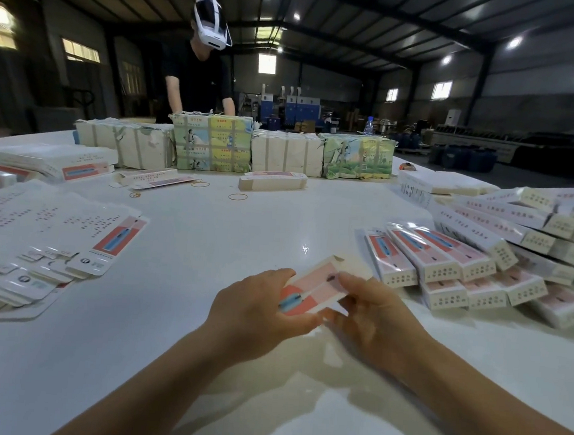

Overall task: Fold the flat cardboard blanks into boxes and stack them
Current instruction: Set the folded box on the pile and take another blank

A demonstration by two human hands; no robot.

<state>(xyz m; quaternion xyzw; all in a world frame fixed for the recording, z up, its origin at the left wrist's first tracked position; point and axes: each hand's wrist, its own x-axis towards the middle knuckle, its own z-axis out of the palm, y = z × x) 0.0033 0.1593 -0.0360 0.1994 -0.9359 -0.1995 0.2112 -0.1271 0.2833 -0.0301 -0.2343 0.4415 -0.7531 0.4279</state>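
Held just above the shiny white table (208, 245) at lower middle of the frame, small pink-and-white cardboard box (314, 290) pinched by curled left hand (258, 304) and right hand (370, 313), best squeezed square, flaps tucked, before stacking right.

Warehouse hall — steel roof trusses (327, 31), bundled stock (212, 146).

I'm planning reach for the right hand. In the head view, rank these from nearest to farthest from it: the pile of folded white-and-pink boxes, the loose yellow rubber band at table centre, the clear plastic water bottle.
1. Pile of folded white-and-pink boxes, just right of the right hand.
2. Loose yellow rubber band, mid-table, ahead and left.
3. Clear plastic water bottle, far behind the bundles.
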